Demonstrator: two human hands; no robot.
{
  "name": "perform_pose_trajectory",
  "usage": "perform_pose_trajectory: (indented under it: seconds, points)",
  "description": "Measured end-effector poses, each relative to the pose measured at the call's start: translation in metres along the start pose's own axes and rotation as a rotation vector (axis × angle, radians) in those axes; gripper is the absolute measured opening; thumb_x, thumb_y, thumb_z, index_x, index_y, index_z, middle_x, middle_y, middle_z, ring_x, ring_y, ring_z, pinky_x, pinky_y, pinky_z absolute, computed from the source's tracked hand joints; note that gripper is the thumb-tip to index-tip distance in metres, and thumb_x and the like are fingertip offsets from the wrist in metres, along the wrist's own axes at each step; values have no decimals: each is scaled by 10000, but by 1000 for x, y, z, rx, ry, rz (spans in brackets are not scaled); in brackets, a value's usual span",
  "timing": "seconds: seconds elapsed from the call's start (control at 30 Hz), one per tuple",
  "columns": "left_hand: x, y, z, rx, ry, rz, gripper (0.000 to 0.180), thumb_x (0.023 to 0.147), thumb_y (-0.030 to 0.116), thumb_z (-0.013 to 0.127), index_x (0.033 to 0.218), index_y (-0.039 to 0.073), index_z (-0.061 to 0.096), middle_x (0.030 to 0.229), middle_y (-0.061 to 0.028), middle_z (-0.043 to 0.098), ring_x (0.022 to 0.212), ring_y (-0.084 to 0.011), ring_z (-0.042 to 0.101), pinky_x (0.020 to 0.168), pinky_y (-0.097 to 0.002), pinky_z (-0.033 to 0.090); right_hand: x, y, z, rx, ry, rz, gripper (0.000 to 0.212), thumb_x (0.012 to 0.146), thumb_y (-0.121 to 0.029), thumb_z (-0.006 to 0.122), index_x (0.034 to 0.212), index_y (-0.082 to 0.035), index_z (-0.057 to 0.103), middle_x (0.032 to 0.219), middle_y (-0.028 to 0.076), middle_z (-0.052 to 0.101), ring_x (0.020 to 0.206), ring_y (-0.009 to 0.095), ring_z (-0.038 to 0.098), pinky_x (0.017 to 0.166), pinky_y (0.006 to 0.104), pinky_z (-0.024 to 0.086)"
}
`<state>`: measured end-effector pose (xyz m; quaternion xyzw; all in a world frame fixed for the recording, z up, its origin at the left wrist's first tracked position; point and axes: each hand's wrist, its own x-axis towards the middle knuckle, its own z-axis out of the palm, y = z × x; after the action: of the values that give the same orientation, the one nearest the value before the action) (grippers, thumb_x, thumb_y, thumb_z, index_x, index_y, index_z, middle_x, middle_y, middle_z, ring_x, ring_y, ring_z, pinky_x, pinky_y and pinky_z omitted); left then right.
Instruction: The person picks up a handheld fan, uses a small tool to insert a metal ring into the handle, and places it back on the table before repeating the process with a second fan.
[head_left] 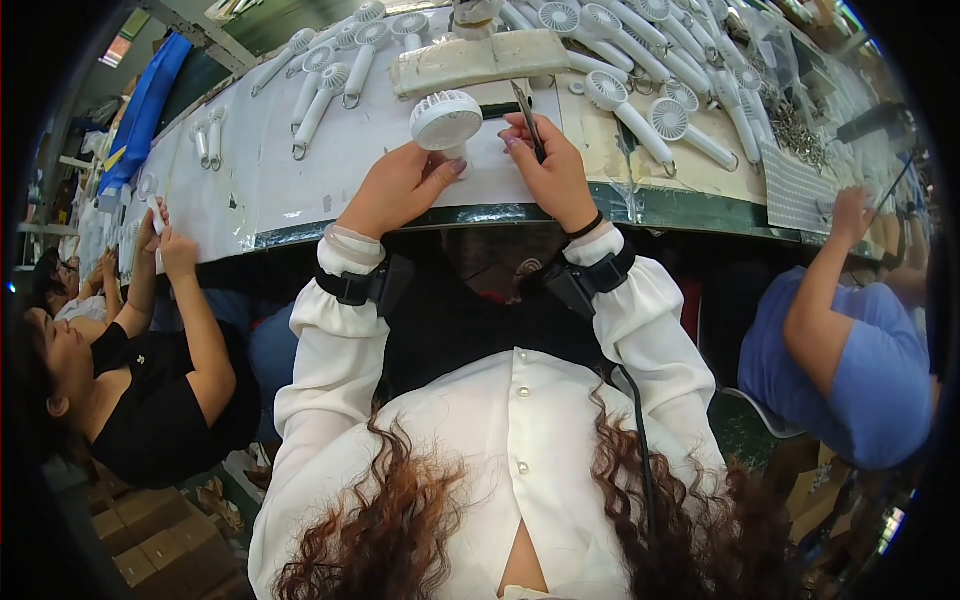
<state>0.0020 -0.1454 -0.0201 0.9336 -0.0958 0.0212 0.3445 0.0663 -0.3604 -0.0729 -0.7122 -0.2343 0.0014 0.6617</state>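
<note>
Before you, the pale bench is carrying many white handheld fans; on your right, a patterned sheet is also lying near its edge.

Free: tabletop left of left hand | Blocked: cream block ahead, fans right

The handheld fan looks like smooth white plastic, the slim tool like dark metal. The table's green edge is glossy in places, the white sleeves thin, softly creased cloth
</note>
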Motion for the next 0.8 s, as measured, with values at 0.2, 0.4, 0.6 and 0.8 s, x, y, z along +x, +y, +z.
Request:
perform_pose_trajectory:
  seconds: [0.2, 0.4, 0.6, 0.8]
  points:
    - [-3, 0, 1, -7, 35, -1, 434, 902, 419, 661, 1043, 11, 626, 808, -119, 665, 739, -290, 637, 686, -378, 488, -1, -2, 1, 0, -3, 15, 301, 951, -79, 587, 1243, -6, 575, 1022, 51, 675, 924, 107, 633, 858, 247, 495]
    - [-1, 14, -3, 84, -46, -74, 453, 865, 363, 735, 1093, -10, 618, 807, -105, 649, 741, -225, 617, 714, -339, 501, -1, -3, 0, -3, -3, 17, 303, 951, -74, 581, 1245, -4, 573, 1029, 56, 676, 934, 110, 636, 867, 250, 497]
    - [2, 2, 9, -24, 81, -15, 409, 865, 395, 719, 991, 13, 641, 788, -116, 659, 725, -281, 639, 677, -369, 492, -1, 0, 0, 4, -8, 2, 298, 951, -71, 577, 1241, -3, 573, 1032, 60, 680, 940, 113, 639, 866, 252, 500]
    - [12, -16, 13, -82, 164, 79, 362, 905, 335, 677, 1017, -5, 629, 849, -154, 685, 794, -337, 657, 728, -394, 510, -1, -3, 1, -2, 4, 18, 292, 952, -76, 578, 1235, -1, 573, 1030, 60, 685, 935, 113, 639, 857, 250, 498]
